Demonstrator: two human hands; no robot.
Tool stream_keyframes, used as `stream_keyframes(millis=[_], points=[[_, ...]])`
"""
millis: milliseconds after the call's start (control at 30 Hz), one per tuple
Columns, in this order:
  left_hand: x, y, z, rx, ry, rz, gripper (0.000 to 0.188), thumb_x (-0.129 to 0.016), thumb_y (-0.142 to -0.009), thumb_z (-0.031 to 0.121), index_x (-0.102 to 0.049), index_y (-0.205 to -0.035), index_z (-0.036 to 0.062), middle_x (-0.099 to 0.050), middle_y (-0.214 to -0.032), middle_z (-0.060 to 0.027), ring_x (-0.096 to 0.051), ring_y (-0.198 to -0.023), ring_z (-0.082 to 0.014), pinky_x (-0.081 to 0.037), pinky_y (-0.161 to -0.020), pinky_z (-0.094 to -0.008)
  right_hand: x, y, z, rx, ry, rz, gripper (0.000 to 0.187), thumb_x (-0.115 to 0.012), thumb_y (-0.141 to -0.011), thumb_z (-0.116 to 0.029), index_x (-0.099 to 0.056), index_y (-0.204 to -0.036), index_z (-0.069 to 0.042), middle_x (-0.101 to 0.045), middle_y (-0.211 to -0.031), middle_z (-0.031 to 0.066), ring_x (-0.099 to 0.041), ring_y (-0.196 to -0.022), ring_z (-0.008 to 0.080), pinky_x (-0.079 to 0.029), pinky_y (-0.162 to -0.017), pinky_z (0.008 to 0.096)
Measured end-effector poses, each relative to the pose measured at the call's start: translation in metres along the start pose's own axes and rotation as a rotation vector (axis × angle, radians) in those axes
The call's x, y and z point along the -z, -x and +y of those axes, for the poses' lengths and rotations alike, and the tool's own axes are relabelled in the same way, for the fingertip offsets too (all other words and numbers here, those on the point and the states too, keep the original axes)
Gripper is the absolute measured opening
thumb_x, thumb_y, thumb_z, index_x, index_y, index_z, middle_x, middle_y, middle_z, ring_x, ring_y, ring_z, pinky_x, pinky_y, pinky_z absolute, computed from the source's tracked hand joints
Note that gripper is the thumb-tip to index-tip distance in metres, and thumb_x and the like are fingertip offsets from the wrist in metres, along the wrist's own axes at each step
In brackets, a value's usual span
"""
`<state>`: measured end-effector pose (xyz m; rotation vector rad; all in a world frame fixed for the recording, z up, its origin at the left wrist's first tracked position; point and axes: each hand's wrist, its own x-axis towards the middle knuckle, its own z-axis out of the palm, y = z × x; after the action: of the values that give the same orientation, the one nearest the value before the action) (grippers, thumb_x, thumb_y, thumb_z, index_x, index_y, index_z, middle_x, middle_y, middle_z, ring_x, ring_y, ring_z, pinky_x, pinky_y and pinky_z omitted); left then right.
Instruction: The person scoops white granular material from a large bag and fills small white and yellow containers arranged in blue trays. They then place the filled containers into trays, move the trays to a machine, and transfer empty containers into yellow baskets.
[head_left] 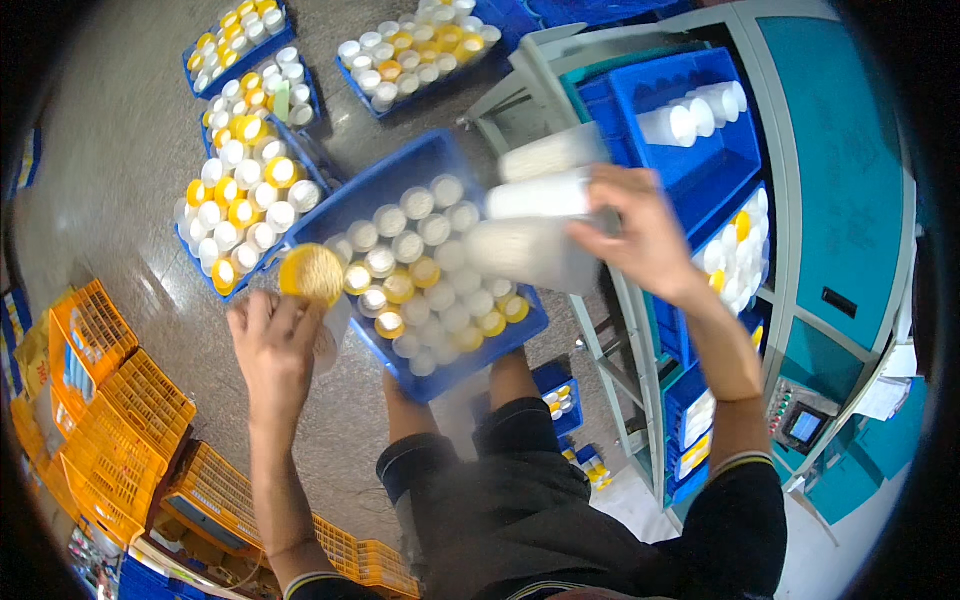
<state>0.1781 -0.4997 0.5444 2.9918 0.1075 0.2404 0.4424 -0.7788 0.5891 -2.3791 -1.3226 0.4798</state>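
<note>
My left hand (272, 335) is closed on a cup-shaped cylinder with a yellow rim (313, 275), held at the left edge of a blue crate (415, 160). A pale, blurred cylinder shows just below those fingers. My right hand (635, 225) grips white cylinders (540, 195) that fan out toward the left, smeared by motion; their exact kind is unclear. They hang over the crate's right side. Inside the crate, white cylinders (407, 247) and yellow-rimmed ones (398, 286) stand upright in rows. The crate is in front of my legs.
To the right, a teal and grey machine (840, 150) has a control panel (808, 425) and a blue bin (690, 185) with white cylinders. Filled blue crates (235, 290) line the floor at the far left. Orange baskets (115, 455) are stacked at lower left.
</note>
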Motion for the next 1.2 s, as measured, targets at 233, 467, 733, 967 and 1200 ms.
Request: stream_keyframes(millis=[233,467,733,967,1200], points=[[-0.047,0.102,-0.035,0.127,0.214,-0.107,0.027,-0.068,-0.068,0.007,-0.07,-0.094,0.0113,-0.063,-0.092,-0.0012,-0.053,-0.085,-0.0215,-0.039,-0.078,-0.0385,-0.261,-0.101,-0.012,-0.296,-0.087,0.165,0.023,-0.074,-0.078,-0.029,-0.064,-0.076,-0.009,-0.068,-0.082,0.0084,-0.063,-0.087,0.0267,-0.037,-0.083,0.0434],[-0.088,0.104,-0.059,0.071,0.231,-0.036,0.027,-0.064,-0.072,0.012,-0.068,-0.099,0.0091,-0.063,-0.093,0.0001,-0.053,-0.086,-0.0197,-0.039,-0.079,-0.0369,-0.373,-0.153,0.011,-0.525,0.121,0.066,0.018,-0.073,-0.078,-0.028,-0.072,-0.083,-0.011,-0.072,-0.088,0.0081,-0.064,-0.092,0.0281,-0.033,-0.094,0.0471],[-0.117,0.085,-0.077,0.042,0.216,0.046,0.027,-0.064,-0.071,0.013,-0.068,-0.098,0.0097,-0.062,-0.091,0.0009,-0.053,-0.084,-0.0185,-0.037,-0.075,-0.0349,-0.408,-0.159,0.019,-0.459,0.36,0.02,0.028,-0.067,-0.079,-0.036,-0.073,-0.079,-0.009,-0.072,-0.09,0.0128,-0.065,-0.089,0.0301,-0.035,-0.09,0.05],[-0.132,0.065,-0.085,-0.062,0.244,0.078,0.026,-0.062,-0.07,0.012,-0.067,-0.095,0.0083,-0.06,-0.088,-0.0007,-0.053,-0.08,-0.0186,-0.038,-0.069,-0.0337,-0.394,-0.113,-0.036,-0.291,0.228,0.018,0.025,-0.061,-0.089,-0.031,-0.073,-0.092,-0.009,-0.065,-0.097,0.0087,-0.056,-0.102,0.0267,-0.036,-0.09,0.0467],[-0.188,0.036,-0.091,-0.252,0.219,0.011,0.015,-0.061,-0.07,0.011,-0.062,-0.084,0.0068,-0.051,-0.08,-0.0031,-0.053,-0.079,-0.0197,-0.04,-0.064,-0.0328,-0.425,-0.048,-0.095,-0.118,0.244,0.023,0.018,-0.058,-0.086,-0.023,-0.072,-0.089,-0.012,-0.062,-0.098,0.0082,-0.053,-0.098,0.0261,-0.038,-0.085,0.0411]])
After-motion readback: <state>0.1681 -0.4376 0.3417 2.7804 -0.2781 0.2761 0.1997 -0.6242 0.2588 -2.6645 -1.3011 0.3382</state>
